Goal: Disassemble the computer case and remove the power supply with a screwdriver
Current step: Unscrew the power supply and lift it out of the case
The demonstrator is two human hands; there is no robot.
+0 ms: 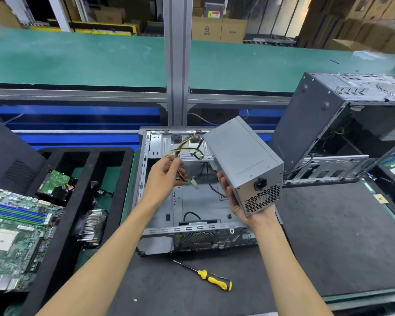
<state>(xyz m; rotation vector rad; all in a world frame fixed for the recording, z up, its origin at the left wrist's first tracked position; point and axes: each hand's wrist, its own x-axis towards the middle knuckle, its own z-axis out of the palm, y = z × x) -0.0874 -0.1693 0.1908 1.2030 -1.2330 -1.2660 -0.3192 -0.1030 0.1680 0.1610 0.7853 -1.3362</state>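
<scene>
My right hand grips the power supply, lifted out of the case. My left hand pinches its wires. Just putting it down is left.

An open computer case lies on the mat at your twelve o'clock. Your right hand holds the power supply above the case's one o'clock corner; your left hand grips its cables over the case interior. A screwdriver lies nearer you, at six o'clock. A motherboard sits at nine o'clock, another case at two o'clock.
</scene>
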